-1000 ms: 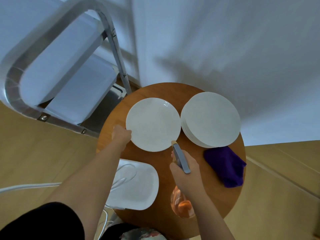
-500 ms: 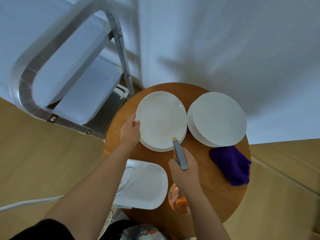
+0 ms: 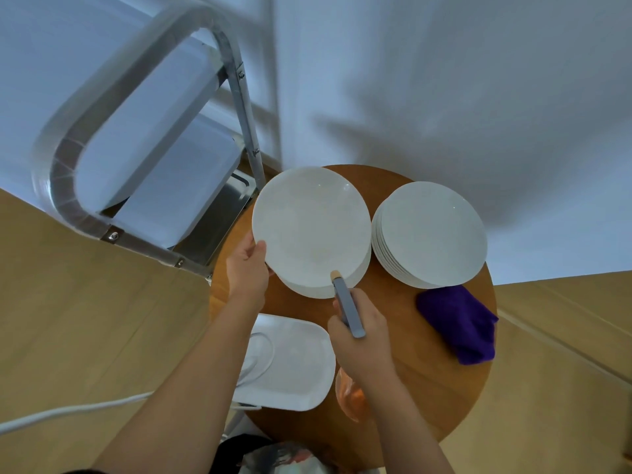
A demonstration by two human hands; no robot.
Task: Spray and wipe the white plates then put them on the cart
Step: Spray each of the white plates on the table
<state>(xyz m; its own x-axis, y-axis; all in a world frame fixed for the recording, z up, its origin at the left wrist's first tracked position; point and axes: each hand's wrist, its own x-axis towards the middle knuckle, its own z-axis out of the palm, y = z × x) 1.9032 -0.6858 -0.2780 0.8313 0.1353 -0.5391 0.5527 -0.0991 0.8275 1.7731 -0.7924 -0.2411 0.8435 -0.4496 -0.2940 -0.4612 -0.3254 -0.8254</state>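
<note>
My left hand grips the left rim of a white plate, tilted up above a small pile of plates on the round wooden table. My right hand holds a spray bottle with a grey head and orange body, its nozzle pointing at the lifted plate's near edge. A taller stack of white plates sits to the right. A purple cloth lies crumpled on the table's right side. The metal cart stands to the left of the table.
A white rectangular dish sits at the table's near left edge. A white wall rises behind the table. Wooden floor surrounds it, with a white cable at lower left.
My left hand has lifted the top plate off the left pile and tilted it up toward me. The spray bottle stays aimed at the plate's near edge.
</note>
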